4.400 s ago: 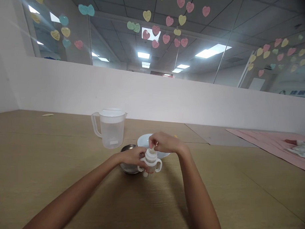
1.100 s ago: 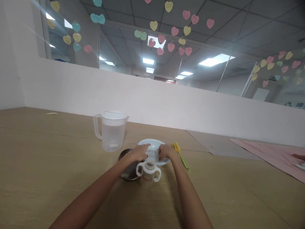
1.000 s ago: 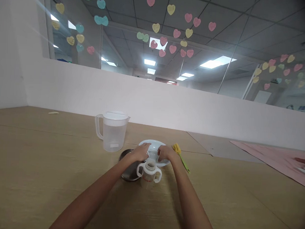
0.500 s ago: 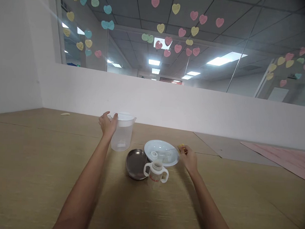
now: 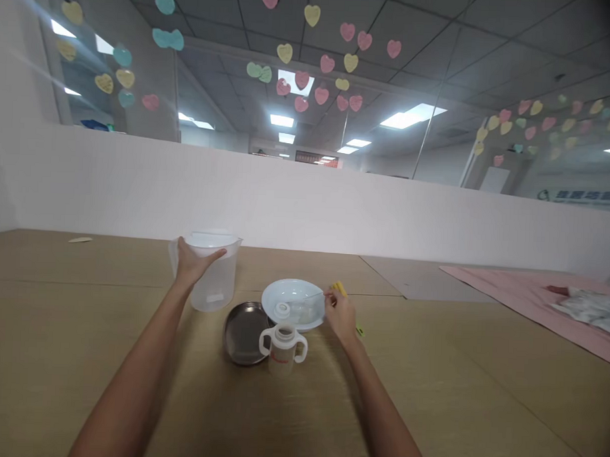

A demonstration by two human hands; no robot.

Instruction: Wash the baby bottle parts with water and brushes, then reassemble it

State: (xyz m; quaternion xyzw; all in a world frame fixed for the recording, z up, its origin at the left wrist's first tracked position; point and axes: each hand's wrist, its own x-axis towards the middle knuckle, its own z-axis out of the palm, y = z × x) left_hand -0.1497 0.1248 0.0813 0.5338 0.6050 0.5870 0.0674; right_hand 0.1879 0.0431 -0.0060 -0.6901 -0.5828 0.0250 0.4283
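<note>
I find the left hand (image 5: pixel 191 264) on the pitcher (image 5: pixel 220 277), handle side, thumb spread — closure hidden. The right hand (image 5: pixel 341 313) meets a thin rod (image 5: pixel 308 297) at the white bowl (image 5: pixel 289 289); I cannot tell whether it is clamped.

You are seeing no text sharp enough to read. Red lettering (image 5: pixel 279 360) is marking the two-handled bottle (image 5: pixel 283 348), a white label (image 5: pixel 215 297) is sitting on the jug (image 5: pixel 220 275), faint writing is covering some heart-shaped notes (image 5: pixel 104 83), and blue characters, probably Chinese, are showing on the far-right sign (image 5: pixel 586 195).
</note>
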